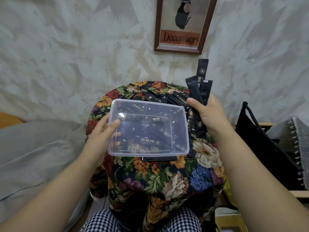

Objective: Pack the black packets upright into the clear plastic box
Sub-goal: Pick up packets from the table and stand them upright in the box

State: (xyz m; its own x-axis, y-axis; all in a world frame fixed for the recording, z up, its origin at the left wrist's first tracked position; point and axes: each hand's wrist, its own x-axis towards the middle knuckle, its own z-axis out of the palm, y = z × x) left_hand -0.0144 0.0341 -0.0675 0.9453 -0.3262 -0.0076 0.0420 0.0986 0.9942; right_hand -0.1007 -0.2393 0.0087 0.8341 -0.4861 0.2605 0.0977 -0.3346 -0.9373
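Only readable writing: "December", on the framed picture hung on the wall, under a black cat. The packets carry small gold & white print, too small to read.

Your R hand is clenched round a bundle of black packets, their ends fanned upward, above the right side of the floral cloth. Your L hand grasps the clear plastic box by its left side, thumb over the rim, fingers under the base. The box sits open side up over the middle of the cloth. Loose packets lie flat in a heap beneath & behind it, some seen thru the plastic.

The cloth covers a small round top. Wall is mottled grey-white plaster. Grey bedding at left, black fabric bag at right, checked trousers at bottom.
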